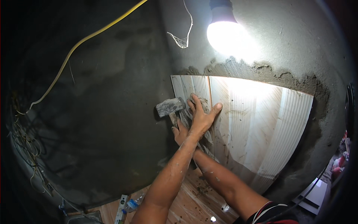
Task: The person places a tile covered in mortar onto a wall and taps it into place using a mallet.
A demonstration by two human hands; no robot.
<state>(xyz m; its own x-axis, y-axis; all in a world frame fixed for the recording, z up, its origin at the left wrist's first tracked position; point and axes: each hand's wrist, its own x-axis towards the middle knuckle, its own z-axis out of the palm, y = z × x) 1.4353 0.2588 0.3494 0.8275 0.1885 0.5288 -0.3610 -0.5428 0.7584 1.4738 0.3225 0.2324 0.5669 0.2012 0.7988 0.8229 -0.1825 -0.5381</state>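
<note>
My left hand (201,118) lies with spread fingers on the wall tiles, across the joint between a narrow ribbed tile (201,84) and a wide cream tile (257,123) with ribbed stripes. Crossing beneath that forearm, my right arm reaches leftward, and my right hand (180,133) grips the handle of a mallet (168,107). The mallet's blocky head is smeared with grey mortar and sits close to the narrow tile's left edge; I cannot tell if they touch. Mortar smudges mark both tiles. My left wrist hides part of the right hand.
A lit bulb (223,35) hangs above the tiles. Rough mortar (298,80) borders their top edge. A yellow cable (80,42) and tangled wires (35,156) run along the left wall. A spirit level (121,209) and plastic bottle (133,204) are at the floor's near left.
</note>
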